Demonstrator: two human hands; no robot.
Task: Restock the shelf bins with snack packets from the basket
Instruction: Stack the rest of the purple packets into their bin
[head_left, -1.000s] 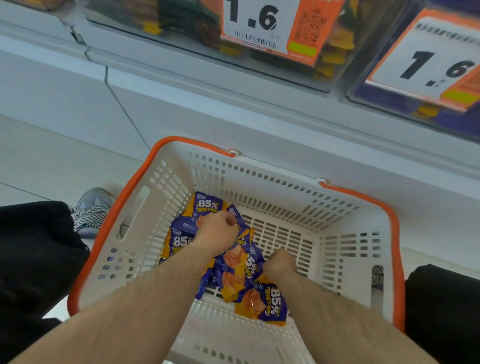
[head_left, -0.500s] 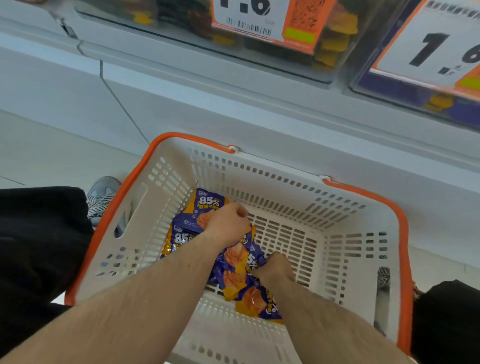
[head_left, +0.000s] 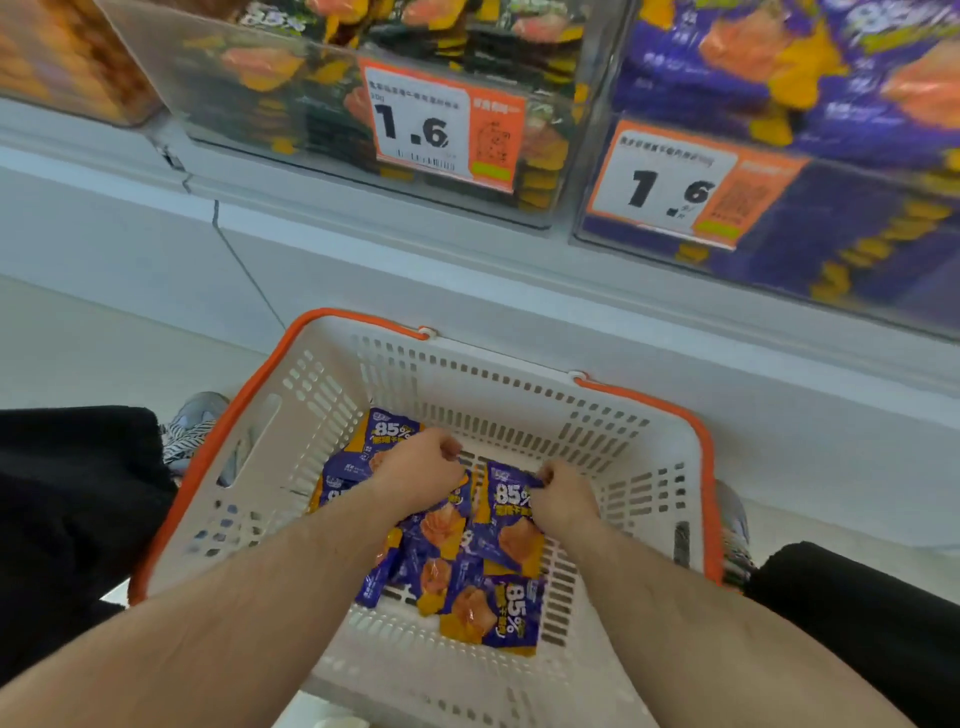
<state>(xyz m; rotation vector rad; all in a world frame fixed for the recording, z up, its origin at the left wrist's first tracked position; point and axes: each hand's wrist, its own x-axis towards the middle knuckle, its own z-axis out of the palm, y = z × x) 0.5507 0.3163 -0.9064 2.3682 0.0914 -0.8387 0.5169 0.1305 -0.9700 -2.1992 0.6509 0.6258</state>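
Note:
A white basket with an orange rim (head_left: 702, 467) stands on the floor below the shelf. Several purple and orange snack packets (head_left: 485, 610) marked 85% lie on its bottom. My left hand (head_left: 418, 467) is curled over the packets at the back left of the pile; what its fingers hold is hidden. My right hand (head_left: 563, 496) pinches the top corner of one purple packet (head_left: 511, 525) and holds it raised off the pile. Above, a clear shelf bin (head_left: 857, 171) holds the same purple packets.
A second clear bin (head_left: 291, 93) with dark packets stands left of the purple one, each with a 1.6 price tag (head_left: 421, 127). My black-clad knees (head_left: 72, 499) flank the basket, with a shoe (head_left: 195, 421) beside its left side.
My right hand has moved up and to the right, lifting one purple packet by its corner. The view has tilted upward, showing more of the shelf bins.

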